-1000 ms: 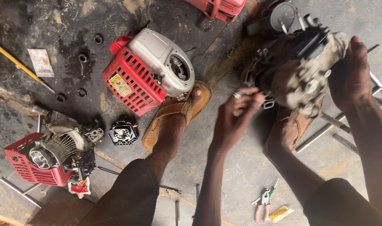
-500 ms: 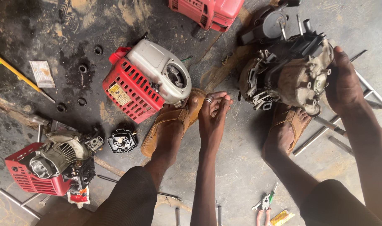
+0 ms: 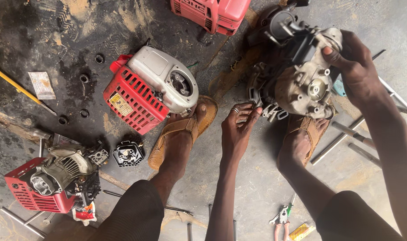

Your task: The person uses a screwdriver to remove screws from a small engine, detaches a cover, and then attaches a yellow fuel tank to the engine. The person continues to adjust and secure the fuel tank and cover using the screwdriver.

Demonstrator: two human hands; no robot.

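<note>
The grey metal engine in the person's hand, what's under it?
Under the grey metal engine block shows a foot in a tan leather sandal on the grey concrete floor. The right hand grips it; the floor directly beneath is covered.

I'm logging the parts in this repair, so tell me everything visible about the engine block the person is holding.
The engine block is a grimy grey cast-metal assembly, with a round hub and bolt holes on its near face, dark parts on top and cooling fins at its left. It is held tilted above the concrete floor, over the sandalled right foot. The right hand grips its upper right edge; the left hand reaches fingertips to its lower left.
</note>
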